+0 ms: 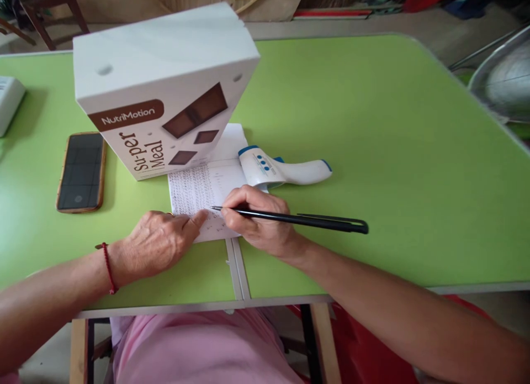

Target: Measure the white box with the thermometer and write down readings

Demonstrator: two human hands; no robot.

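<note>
The view cuts off the left edge of the desk (393, 152) and a white object (9, 103). A smartphone (80, 171) lies next. Near the front edge, the left hand (157, 243) rests on an open notebook (224, 179); I cannot tell whether its mostly hidden fingers grip. A NutriMotion box (165, 80) hides part of the notebook, whose handwriting looks illegible. The right hand (263, 226) grasps a black pen (331, 222) in its fingers; an infrared thermometer (281, 171) overlaps the notebook, handle toward the right edge.

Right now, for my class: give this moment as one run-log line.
left hand: on open notebook; right hand: holding black pen; thermometer: partly over notebook; phone: beside box
</note>
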